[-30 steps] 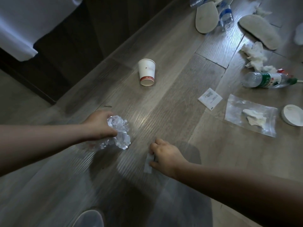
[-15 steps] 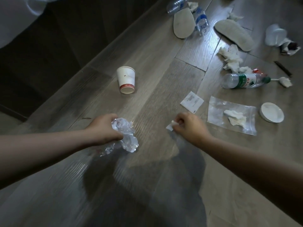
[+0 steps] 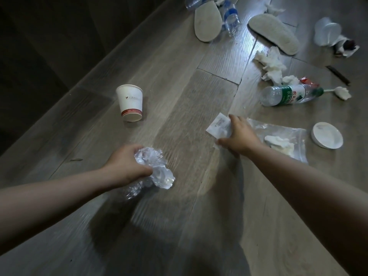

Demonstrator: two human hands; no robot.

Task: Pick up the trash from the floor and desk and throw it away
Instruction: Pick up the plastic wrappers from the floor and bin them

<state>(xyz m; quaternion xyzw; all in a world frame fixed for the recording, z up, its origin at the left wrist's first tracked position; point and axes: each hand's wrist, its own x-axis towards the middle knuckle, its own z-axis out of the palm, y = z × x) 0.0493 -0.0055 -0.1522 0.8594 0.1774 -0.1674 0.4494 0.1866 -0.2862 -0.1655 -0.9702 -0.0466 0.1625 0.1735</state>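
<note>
The floor point(image 3: 179, 92) is still littered: zip bag point(image 3: 278, 128), bottle point(image 3: 286, 95), cup point(image 3: 130, 102). The left hand point(image 3: 127, 166) keeps its grip curled round crumpled plastic point(image 3: 159, 172), just off the boards. The right hand point(image 3: 239, 136) has moved forward onto the packet point(image 3: 218, 125), fingers over it. A scrap point(image 3: 216, 145) shows at the thumb, perhaps pinched, but I cannot tell. The packet looks next; most trash remains.

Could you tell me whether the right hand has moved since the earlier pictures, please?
Yes. The right hand has moved forward, away from the person: it was well short of the white packet on the floor and now touches it.
</note>
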